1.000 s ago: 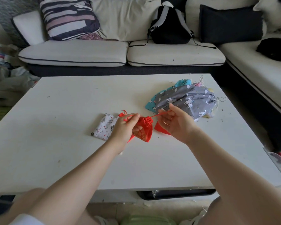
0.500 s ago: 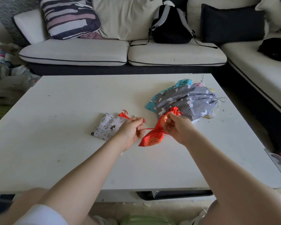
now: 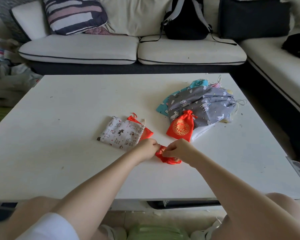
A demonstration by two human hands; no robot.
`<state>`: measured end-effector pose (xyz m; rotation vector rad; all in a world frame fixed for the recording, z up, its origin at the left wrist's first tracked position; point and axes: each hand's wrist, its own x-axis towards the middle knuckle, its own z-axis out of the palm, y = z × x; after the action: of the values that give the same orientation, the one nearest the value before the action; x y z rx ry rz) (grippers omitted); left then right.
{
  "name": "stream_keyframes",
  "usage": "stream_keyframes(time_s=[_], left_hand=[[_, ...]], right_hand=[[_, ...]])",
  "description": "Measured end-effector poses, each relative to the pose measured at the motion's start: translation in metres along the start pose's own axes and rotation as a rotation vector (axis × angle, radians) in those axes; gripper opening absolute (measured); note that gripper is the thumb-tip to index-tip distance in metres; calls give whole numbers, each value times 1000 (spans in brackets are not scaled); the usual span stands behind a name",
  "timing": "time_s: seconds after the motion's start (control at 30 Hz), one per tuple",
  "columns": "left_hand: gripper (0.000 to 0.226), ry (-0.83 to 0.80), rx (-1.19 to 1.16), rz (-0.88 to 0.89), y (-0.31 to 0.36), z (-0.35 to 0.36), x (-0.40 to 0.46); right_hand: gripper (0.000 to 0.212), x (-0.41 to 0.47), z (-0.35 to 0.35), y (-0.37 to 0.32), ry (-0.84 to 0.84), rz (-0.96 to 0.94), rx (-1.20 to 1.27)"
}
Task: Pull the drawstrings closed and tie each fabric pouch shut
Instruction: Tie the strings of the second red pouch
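A small red pouch (image 3: 170, 159) lies on the white table (image 3: 76, 161) between my hands. My left hand (image 3: 146, 149) pinches its left end and my right hand (image 3: 177, 149) pinches its top; both are closed on it. Another red pouch with a gold emblem (image 3: 180, 126), cinched at the neck, rests against a pile of grey unicorn-print and teal pouches (image 3: 203, 104). A white cat-print pouch (image 3: 120, 132) lies to the left, over one more red pouch (image 3: 146, 133).
A white sofa (image 3: 132, 49) with cushions and a black backpack (image 3: 185, 19) stands beyond the table. The sofa's side section (image 3: 280, 66) runs along the right. Crumpled cloth (image 3: 5, 84) lies on the floor at left.
The red pouch I was cinching now lies closed by the grey pile. My hands came nearer to me and hold a different red pouch on the table.
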<state>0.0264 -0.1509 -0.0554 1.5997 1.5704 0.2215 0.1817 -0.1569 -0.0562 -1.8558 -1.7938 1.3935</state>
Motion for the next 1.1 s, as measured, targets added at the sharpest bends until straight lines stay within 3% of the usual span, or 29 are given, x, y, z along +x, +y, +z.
stream_keyframes(time_s=[0.1,0.2,0.37,0.53,0.7,0.87,1.1], left_hand=[[25,-45,-288,26,3,5,-2],[22,-51,-433,83,4,4,-6],[17,-54,-355,170,-3,9,-2],[15,75,-393,138,1,21,7],[15,-71,-379,74,7,27,6],[16,-53,-440,53,12,34,8],[15,-221,-652,-40,18,30,12]], right_hand=[[22,-2,6,-1,-47,-42,-9],[25,-2,11,-2,68,-9,155],[34,-5,11,-2,120,57,392],[37,-6,12,3,88,89,481],[25,-9,6,10,275,118,580],[29,-5,6,15,381,99,755],[41,1,1,14,451,76,622]])
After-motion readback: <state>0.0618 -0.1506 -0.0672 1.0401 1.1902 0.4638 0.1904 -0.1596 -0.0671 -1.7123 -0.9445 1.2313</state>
